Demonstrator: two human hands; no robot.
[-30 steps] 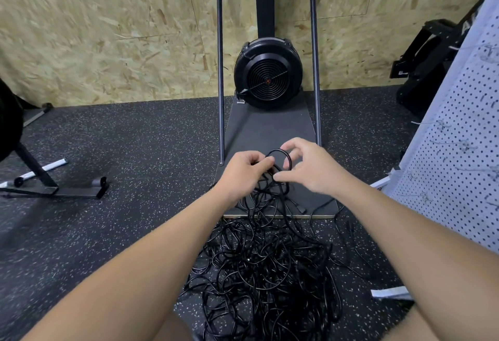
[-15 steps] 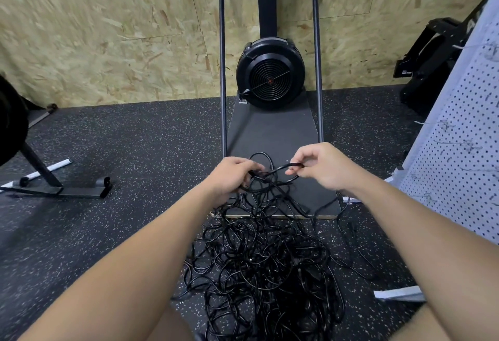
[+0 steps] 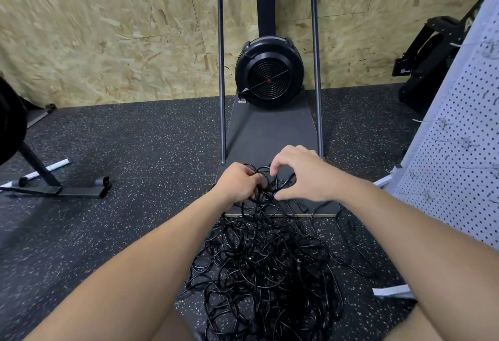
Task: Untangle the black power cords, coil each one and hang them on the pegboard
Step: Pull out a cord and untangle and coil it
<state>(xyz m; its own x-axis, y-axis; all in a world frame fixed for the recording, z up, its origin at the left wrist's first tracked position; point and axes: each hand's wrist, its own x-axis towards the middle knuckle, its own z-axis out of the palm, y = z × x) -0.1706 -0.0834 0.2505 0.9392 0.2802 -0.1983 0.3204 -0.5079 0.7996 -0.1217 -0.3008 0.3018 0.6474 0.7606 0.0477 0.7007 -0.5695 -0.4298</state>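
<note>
A big tangle of black power cords (image 3: 264, 267) lies on the speckled floor in front of me. Above its far edge my left hand (image 3: 239, 182) grips a small bunch of cord loops (image 3: 263, 178) lifted out of the pile. My right hand (image 3: 302, 176) is close beside it, fingers and thumb curved in a C around strands of the same cord; whether they pinch it is not plain. A plug end (image 3: 301, 207) hangs below the right hand. The white pegboard (image 3: 459, 157) with wire hooks stands at the right.
A black fan machine (image 3: 268, 70) on a grey platform (image 3: 270, 135) with two upright bars stands straight ahead against the chipboard wall. A black stand foot (image 3: 62, 189) lies left. Black equipment (image 3: 432, 51) sits behind the pegboard, whose white foot (image 3: 391, 290) lies near my right arm.
My right hand pulled a strand out to the right, then came back beside the left hand. The loops in my left hand have been gathered closer.
</note>
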